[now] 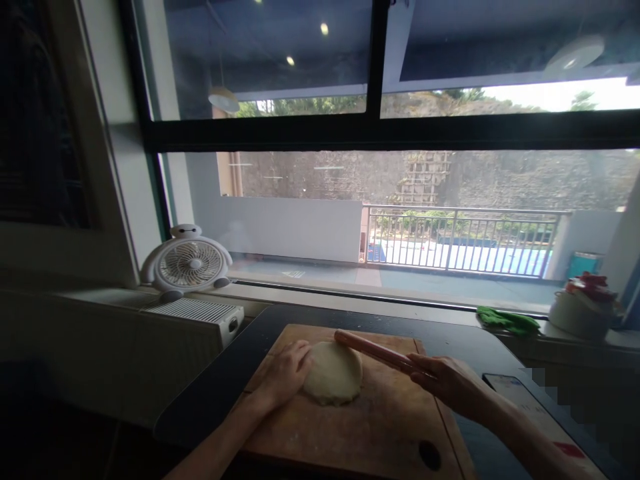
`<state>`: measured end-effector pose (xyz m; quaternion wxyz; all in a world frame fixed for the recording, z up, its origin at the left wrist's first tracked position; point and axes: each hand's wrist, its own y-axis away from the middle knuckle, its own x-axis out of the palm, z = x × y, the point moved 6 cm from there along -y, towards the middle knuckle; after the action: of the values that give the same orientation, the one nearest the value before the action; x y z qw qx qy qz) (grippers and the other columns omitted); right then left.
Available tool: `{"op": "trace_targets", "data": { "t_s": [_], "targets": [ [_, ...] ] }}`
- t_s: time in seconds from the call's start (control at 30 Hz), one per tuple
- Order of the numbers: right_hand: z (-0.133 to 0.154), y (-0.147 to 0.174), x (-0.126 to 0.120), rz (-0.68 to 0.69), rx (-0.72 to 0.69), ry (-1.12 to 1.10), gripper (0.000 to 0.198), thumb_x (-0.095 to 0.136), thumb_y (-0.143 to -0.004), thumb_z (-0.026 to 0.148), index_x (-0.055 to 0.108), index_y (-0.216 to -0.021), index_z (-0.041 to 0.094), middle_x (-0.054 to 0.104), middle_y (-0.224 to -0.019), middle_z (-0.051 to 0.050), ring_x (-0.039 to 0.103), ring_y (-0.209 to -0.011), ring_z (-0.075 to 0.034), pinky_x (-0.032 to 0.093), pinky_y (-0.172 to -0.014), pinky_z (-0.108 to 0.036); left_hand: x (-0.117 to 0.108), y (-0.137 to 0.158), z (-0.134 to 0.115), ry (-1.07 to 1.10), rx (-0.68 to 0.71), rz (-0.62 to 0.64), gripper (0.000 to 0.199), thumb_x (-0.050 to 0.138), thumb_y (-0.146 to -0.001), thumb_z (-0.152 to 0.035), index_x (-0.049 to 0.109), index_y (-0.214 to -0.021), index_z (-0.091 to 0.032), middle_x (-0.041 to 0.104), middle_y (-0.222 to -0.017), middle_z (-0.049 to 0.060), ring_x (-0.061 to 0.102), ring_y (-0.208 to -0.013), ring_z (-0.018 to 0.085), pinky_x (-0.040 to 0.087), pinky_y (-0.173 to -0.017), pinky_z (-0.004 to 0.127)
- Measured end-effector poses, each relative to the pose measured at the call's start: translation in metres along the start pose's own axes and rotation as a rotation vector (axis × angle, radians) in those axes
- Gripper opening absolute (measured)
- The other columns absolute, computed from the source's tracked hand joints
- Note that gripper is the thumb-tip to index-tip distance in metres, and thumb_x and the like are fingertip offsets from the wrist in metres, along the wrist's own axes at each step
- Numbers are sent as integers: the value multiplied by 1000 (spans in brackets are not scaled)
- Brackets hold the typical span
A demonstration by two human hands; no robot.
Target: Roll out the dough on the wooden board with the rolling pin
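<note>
A flat round of pale dough (334, 373) lies on a wooden cutting board (370, 427), its near edge slightly ragged. My left hand (289, 368) is at the dough's left side, fingers bent together over its edge; the thumb and what lies under the fingertips are hard to make out. In my right hand (440, 379) is a thin rolling pin (375, 348), gripped by its right end. The pin slants up to the left, and its far tip meets the dough's upper right edge.
The board rests on a dark table (210, 390). To the right lies a phone (525, 403). On the window ledge are a white fan (193, 263), a green cloth (507, 321) and a pale pot-like container (583, 310). A large window stands behind the table.
</note>
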<state>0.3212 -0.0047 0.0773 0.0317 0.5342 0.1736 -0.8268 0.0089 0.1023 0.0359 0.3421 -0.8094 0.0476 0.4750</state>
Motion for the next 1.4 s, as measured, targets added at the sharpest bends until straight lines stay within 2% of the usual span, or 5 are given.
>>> {"op": "trace_targets", "data": {
  "t_s": [0.27,0.53,0.83,1.1,1.4],
  "targets": [
    [-1,-8,-8,129,10,-70,40,40,-86,51,65,-97,23,62,-73,0,53,-64,-13,36,-58,-23,5,1,5,6,16,-10,32,43,-89,-31,61,-111,-19,60,-117,8,53,-110,22,39,-98,35],
    [54,-57,-14,210,-128,8,34,39,-88,48,63,-98,26,56,-68,3,44,-58,-9,31,-54,-22,-2,3,11,102,-70,-56,22,49,-84,-25,64,-99,-21,63,-106,6,58,-99,19,43,-88,29],
    [107,-60,-50,259,-170,205,41,36,-88,52,63,-80,22,56,-63,1,41,-54,-9,27,-51,-24,-6,8,26,104,-278,-155,18,47,-84,-20,62,-76,-18,63,-83,4,57,-80,15,41,-74,25],
    [120,-71,-47,214,-175,115,38,40,-86,51,67,-92,24,61,-69,0,47,-61,-11,34,-59,-24,-6,12,28,41,-284,-210,18,48,-81,-18,58,-66,-17,61,-75,5,56,-75,17,40,-73,27],
    [131,-83,-51,374,-115,116,42,45,-81,55,68,-93,23,55,-60,1,44,-53,-9,33,-51,-23,-7,12,27,61,-260,-220,20,47,-81,-20,57,-64,-18,61,-77,5,56,-80,18,41,-75,29]
  ]
}}
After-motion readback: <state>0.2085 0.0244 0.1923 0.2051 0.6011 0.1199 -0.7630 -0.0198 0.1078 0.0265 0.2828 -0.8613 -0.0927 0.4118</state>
